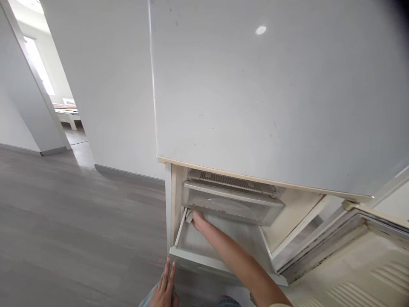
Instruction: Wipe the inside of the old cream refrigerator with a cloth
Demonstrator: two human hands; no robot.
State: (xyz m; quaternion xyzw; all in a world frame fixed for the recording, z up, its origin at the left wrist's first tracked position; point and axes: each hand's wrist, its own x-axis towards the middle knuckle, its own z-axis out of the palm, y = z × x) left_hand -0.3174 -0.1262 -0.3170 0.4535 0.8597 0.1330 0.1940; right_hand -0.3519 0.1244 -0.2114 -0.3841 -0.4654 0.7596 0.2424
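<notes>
A pulled-out freezer drawer (223, 230) with a pale floor and a light front rim extends from the open fridge compartment. My right hand (198, 221) reaches into its back left corner. Its fingers are closed on a whitish cloth (189, 216), pressed near the drawer's left wall; the fingertips are partly hidden. Below the drawer's front left corner is my left hand (164, 286), with its fingers stretched out and its tips close to the front panel. Whether they touch it I cannot tell. Above the pulled-out drawer sits a clear-fronted upper drawer (230, 204), pushed in.
The fridge's pale top (255, 94) fills the upper view. At right the fridge door (358, 264) stands swung open, with dark marks along its seal. Grey wood-look floor (79, 230) spreads to the left, and a doorway shows a white-framed piece of furniture (68, 113).
</notes>
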